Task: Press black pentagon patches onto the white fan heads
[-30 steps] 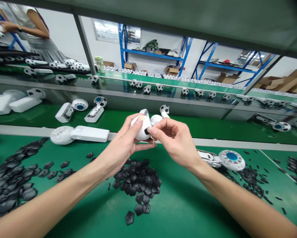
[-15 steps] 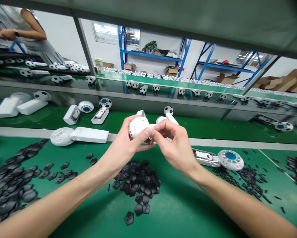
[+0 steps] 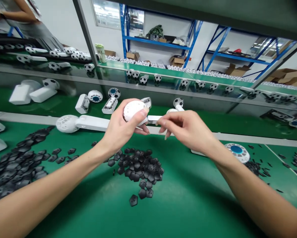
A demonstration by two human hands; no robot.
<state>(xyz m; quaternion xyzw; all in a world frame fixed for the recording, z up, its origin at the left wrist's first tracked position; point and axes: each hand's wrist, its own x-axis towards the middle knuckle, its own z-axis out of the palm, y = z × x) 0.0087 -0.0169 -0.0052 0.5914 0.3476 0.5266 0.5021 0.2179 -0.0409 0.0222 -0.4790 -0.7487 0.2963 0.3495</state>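
White plastic ball (image 3: 132, 110) sits gripped in our left hand (image 3: 122, 124), held above the green bench (image 3: 188, 198) and the black patches (image 3: 138, 172). Our right hand (image 3: 188, 129) reaches across, its fingers (image 3: 168, 121) curled at a small silver strip (image 3: 152, 122); whether they grip it, we cannot tell. We do best keeping that ball steady.

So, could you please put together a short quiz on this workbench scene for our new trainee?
1. True or false: the left hand holds a smooth white ball.
2. Which hand is nearer the round white disc with a blue centre?
3. How many sides does each of the matt black patches piled on the green bench top have?

Key: 1 true; 2 the right hand; 3 five.
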